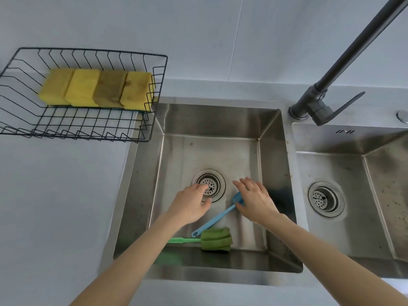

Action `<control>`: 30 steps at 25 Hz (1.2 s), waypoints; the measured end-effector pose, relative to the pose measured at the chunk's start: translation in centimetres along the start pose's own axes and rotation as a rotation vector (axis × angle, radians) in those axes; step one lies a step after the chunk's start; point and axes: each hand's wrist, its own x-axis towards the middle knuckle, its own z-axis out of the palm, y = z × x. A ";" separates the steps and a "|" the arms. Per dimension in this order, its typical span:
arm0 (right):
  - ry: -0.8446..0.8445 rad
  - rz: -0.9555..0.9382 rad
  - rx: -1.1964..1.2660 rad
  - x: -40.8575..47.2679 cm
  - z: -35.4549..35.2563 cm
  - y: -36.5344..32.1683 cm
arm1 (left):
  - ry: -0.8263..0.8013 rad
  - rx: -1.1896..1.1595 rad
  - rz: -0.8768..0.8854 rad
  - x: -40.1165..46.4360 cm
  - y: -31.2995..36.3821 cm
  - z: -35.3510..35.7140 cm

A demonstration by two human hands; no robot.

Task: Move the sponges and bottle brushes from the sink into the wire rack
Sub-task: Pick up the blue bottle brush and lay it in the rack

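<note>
Several yellow sponges (97,89) stand side by side in the black wire rack (141,127) on the counter at the upper left. In the left sink basin (220,124) lie two bottle brushes. The blue bottle brush (217,218) lies diagonally, and its head is hidden under my right hand (256,200), which rests over it with fingers spread. The green bottle brush (215,239) lies along the near wall, its sponge head to the right. My left hand (191,205) hovers open beside the drain, holding nothing.
A drain strainer (209,185) sits in the basin floor between my hands. A dark grey faucet (318,104) rises at the upper right. A second basin (353,173) with its own drain lies to the right. White counter (55,195) stretches to the left.
</note>
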 end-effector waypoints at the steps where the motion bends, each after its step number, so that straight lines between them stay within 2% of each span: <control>1: -0.026 0.003 -0.011 0.2 0.5 0.3 | -0.027 -0.011 -0.012 0.4 -0.2 0.7; 7: -0.115 0.012 -0.089 1.2 3.0 1.5 | -0.144 -0.133 -0.071 2.6 -0.7 4.1; 14: -0.060 -0.016 -0.110 2.4 4.3 2.1 | -0.233 -0.149 -0.121 3.8 -0.2 7.4; 20: 0.002 0.012 -0.075 2.6 4.8 2.1 | -0.240 -0.144 -0.145 4.3 -0.5 8.4; 30: 0.050 0.081 0.009 1.1 4.6 1.8 | -0.168 -0.145 -0.123 3.6 -2.1 6.1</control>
